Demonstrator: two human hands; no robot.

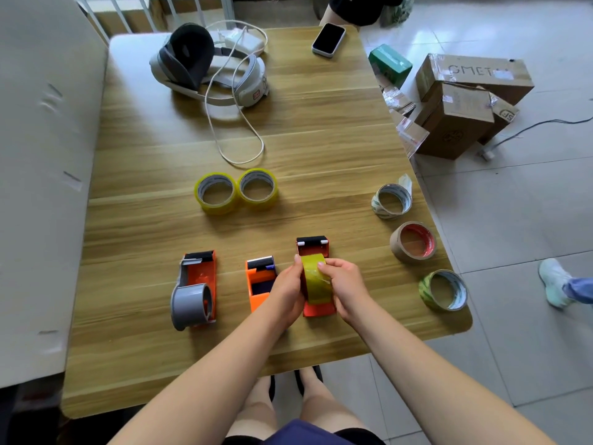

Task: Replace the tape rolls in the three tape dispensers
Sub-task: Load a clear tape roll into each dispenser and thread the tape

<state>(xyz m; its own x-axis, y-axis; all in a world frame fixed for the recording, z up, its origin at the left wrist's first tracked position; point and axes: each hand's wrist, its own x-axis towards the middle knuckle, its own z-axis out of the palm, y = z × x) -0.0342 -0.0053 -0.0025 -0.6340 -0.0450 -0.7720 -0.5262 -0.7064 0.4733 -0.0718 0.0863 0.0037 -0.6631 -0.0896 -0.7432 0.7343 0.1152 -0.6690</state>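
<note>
The left hand (287, 285) and right hand (345, 284) clasp the yellow roll (316, 277) from either side. It stands on edge in the rightmost dispenser (313, 247), its axis running left-right.

crowded just left of the fingers (332, 264) on the held roll (316, 279) by the middle dispenser (258, 274). beyond the fingertips, past the red dispenser head (313, 244), open table (321, 194) up to two yellow rolls (236, 200). right of the fingers, a bare strip, then three loose rolls (413, 242).
</note>
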